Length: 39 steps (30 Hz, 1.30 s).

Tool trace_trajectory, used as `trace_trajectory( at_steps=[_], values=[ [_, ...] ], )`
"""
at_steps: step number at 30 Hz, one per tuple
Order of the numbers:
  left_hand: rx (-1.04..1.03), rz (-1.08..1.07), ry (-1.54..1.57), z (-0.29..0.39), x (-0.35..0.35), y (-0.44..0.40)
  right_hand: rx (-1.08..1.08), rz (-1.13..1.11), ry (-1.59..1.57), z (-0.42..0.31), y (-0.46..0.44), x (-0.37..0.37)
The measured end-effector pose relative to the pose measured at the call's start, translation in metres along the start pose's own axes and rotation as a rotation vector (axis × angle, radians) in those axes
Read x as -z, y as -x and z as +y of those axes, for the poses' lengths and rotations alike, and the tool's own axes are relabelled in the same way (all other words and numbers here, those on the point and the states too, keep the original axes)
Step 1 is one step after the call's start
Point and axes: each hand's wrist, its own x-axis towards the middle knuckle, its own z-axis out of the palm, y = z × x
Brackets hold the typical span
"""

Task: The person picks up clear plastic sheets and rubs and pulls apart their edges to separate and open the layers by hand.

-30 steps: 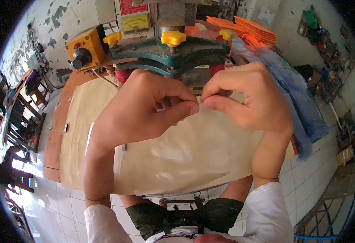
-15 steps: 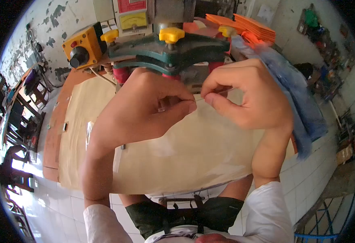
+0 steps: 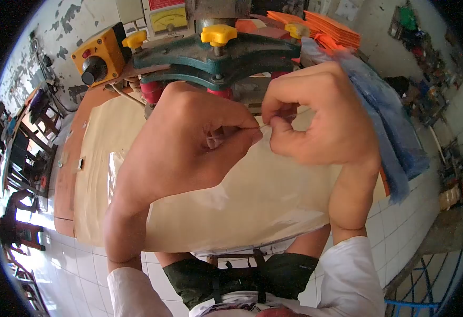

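Observation:
My left hand is closed, thumb and forefinger pinched together at the centre of the view. Just beside it, my right hand makes a similar pinch, its fingers curled round. A thin clear strand runs across the small gap between the two pinches; whether it is thread or a narrow plastic strip I cannot tell. Something clear and shiny also shows inside the curl of my left hand. Both hands are above a tan tabletop covering and in front of a dark green metal machine frame.
Yellow knobs top the machine frame. At its left is a yellow control box with a black dial. Stacked orange pieces lie behind at right. Bluish clear plastic hangs over the table's right side.
My fingertips have come closer together, and my right thumb is bent more. The view has shifted slightly, so the machine and control box appear further left.

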Motion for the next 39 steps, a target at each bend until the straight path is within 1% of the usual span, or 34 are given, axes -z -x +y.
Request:
trace_trajectory(
  at_steps=[3, 5, 7, 8, 9, 12, 14, 16, 18, 19, 21, 22, 24, 26, 28, 30, 32, 33, 34, 39],
  values=[
    [-0.054, 0.018, -0.021, -0.002, 0.002, -0.002, -0.026, 0.011, 0.011, 0.003, -0.001, 0.005],
    [0.014, 0.017, 0.077, -0.003, 0.003, -0.001, -0.034, 0.019, -0.005, 0.006, -0.001, 0.007],
    [0.015, 0.018, 0.1, -0.002, 0.003, -0.001, -0.042, 0.025, -0.026, 0.009, 0.0, 0.012],
    [0.018, 0.017, 0.124, -0.002, 0.004, -0.001, -0.022, 0.022, 0.029, 0.009, -0.001, 0.015],
    [0.025, 0.015, 0.129, -0.001, 0.004, 0.0, -0.003, 0.016, 0.082, 0.01, 0.0, 0.018],
    [0.015, 0.055, 0.127, -0.003, 0.005, 0.0, -0.042, 0.033, 0.027, 0.012, 0.004, 0.019],
    [0.021, 0.01, 0.128, -0.002, 0.006, 0.001, -0.036, 0.025, 0.036, 0.01, 0.005, 0.022],
    [0.042, 0.039, 0.136, -0.004, 0.004, 0.001, -0.031, 0.019, 0.042, 0.01, 0.004, 0.023],
    [0.059, 0.069, 0.142, -0.007, 0.003, 0.001, -0.122, 0.089, -0.019, 0.011, 0.003, 0.022],
    [0.089, 0.076, 0.183, -0.008, 0.003, 0.001, -0.121, 0.088, -0.019, 0.011, 0.003, 0.021],
    [0.115, 0.083, 0.224, -0.008, 0.002, 0.001, -0.033, 0.068, -0.148, 0.011, 0.001, 0.014],
    [0.107, 0.051, 0.201, -0.007, 0.002, 0.0, -0.034, 0.069, -0.146, 0.008, 0.0, 0.01],
    [0.105, 0.014, 0.18, -0.005, 0.001, -0.001, 0.028, -0.019, -0.133, 0.0, -0.002, -0.001],
    [-0.024, 0.008, -0.023, -0.006, -0.001, -0.001, 0.01, -0.032, -0.086, -0.004, -0.003, -0.006],
    [0.019, 0.002, -0.008, -0.006, -0.003, -0.001, -0.015, -0.043, 0.038, -0.006, -0.002, -0.008],
    [0.064, -0.002, 0.011, -0.004, -0.004, 0.001, -0.033, -0.04, 0.022, -0.006, -0.001, -0.009],
    [0.066, 0.003, -0.067, -0.001, -0.003, -0.001, -0.045, -0.022, 0.025, -0.004, -0.001, -0.009],
    [0.056, 0.006, -0.071, -0.001, -0.003, -0.002, -0.007, -0.008, 0.027, -0.002, -0.002, -0.01],
    [0.061, 0.008, -0.047, -0.001, -0.003, 0.0, 0.028, 0.004, 0.025, -0.002, -0.001, -0.012],
    [0.054, 0.044, 0.019, 0.0, -0.003, 0.002, 0.043, 0.037, -0.01, 0.0, -0.002, -0.01]
  ],
)
